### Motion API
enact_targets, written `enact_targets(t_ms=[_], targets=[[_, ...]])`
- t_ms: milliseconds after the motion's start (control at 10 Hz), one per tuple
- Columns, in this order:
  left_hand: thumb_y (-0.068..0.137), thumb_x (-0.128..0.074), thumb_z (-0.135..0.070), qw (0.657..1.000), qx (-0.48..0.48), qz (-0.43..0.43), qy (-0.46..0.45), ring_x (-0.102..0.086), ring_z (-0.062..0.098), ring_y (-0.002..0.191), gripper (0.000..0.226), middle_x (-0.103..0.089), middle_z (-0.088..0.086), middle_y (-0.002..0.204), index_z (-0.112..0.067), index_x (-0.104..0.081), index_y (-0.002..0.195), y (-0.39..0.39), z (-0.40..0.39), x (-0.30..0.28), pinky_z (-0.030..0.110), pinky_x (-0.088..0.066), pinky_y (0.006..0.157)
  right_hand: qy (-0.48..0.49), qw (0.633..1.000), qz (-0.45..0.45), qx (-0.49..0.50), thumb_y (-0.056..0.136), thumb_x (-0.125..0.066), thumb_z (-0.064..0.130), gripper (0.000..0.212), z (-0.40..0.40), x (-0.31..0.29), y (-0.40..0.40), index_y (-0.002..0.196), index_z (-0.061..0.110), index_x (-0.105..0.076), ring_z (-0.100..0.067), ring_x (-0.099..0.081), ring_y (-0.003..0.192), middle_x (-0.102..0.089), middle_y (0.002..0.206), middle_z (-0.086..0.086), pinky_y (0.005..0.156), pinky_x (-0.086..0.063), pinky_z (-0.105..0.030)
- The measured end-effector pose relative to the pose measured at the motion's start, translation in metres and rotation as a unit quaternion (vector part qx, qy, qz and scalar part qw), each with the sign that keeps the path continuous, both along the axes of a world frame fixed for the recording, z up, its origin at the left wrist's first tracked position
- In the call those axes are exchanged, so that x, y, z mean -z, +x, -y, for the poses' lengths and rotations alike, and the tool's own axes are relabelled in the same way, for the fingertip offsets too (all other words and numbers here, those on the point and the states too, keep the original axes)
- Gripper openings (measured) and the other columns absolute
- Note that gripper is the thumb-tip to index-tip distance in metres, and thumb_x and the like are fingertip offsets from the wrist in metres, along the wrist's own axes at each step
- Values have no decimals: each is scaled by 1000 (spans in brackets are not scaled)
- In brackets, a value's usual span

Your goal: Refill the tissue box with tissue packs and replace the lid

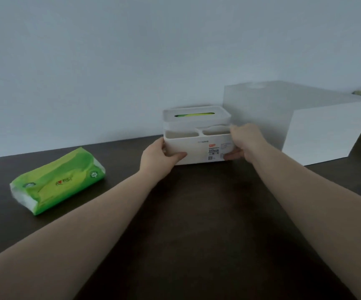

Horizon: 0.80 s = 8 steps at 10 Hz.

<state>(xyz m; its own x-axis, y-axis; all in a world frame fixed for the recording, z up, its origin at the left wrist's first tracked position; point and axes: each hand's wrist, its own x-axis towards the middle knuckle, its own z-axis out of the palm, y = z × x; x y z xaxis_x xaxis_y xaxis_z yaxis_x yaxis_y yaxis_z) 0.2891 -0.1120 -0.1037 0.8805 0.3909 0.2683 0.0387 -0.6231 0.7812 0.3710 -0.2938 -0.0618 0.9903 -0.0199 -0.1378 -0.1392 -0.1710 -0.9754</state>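
A white tissue box [196, 148] stands on the dark table [196, 213] near the wall. Its lid [194, 118] sits on top, and green shows through the lid's slot. Two open compartments run along the box's front. My left hand [160, 156] grips the box's left front corner. My right hand [243, 141] holds its right end, thumb under the front, fingers over the rim. A green tissue pack [58, 180] lies flat on the table, well to the left of the box.
A large white box [318, 133] stands right of the tissue box, close to my right hand. The pale wall [132, 61] runs directly behind the table.
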Motion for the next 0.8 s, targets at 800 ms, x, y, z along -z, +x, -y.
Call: enact_targets(t_ms=[800], targets=[[77,-70,-40,995,-20,23,-91,-53,17,124,66,-57,-3,132,-18,-48,135,61,22,12,28,-43,95,27,969,242,-37,92,-58,22,18,58,-72,-27,77,14,-66,-14,-51,45,-64,64,-4,43,-44,-20]])
